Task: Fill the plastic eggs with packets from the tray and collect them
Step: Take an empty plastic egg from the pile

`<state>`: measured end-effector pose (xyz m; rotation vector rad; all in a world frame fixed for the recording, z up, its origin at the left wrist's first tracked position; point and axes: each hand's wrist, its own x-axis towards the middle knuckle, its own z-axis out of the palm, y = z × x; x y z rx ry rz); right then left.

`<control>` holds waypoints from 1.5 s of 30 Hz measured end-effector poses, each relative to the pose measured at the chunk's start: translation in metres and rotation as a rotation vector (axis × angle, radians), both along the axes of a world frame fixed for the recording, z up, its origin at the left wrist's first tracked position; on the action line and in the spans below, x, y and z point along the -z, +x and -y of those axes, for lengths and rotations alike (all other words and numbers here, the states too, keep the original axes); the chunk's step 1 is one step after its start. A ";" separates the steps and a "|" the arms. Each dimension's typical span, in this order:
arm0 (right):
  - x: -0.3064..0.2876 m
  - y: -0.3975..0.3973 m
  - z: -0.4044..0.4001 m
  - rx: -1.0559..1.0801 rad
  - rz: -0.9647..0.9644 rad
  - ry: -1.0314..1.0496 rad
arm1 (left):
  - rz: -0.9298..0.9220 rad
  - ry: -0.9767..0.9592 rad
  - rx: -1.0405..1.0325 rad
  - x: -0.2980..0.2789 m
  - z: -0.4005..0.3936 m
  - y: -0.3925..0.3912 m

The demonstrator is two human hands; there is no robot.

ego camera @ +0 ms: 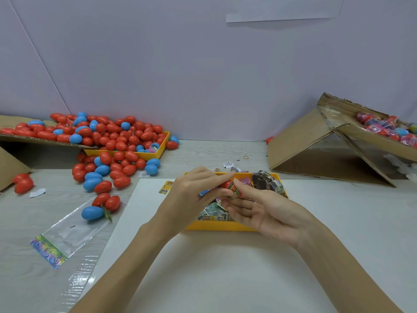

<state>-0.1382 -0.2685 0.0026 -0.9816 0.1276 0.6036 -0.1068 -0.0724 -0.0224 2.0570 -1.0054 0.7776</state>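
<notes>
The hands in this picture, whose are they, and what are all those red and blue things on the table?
The picture comes from a camera worn on a person's head, so you see their own two arms reaching out. The left hand and right hand meet over a yellow tray full of small printed packets. Together they pinch one packet against a red plastic egg. To the left lies a big pile of red and blue eggs, some in another yellow tray. On the right, a cardboard box holds wrapped eggs.
</notes>
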 end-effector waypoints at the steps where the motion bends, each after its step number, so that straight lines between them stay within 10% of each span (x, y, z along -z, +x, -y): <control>1: 0.000 0.000 0.000 0.000 0.004 0.003 | 0.017 0.015 0.014 0.000 0.000 0.000; 15: -0.001 0.002 0.007 -0.006 0.156 0.021 | -0.404 -0.183 0.114 -0.006 0.000 -0.005; 27: 0.004 -0.002 -0.009 -0.033 -0.045 0.438 | -0.246 -0.246 0.059 -0.015 0.001 -0.011; 38: 0.007 0.004 -0.002 0.206 0.593 -0.541 | -0.337 -0.078 -0.004 -0.008 -0.001 -0.008; 45: -0.044 0.040 0.065 0.494 0.353 0.553 | -0.442 -0.276 -0.257 -0.012 -0.007 0.000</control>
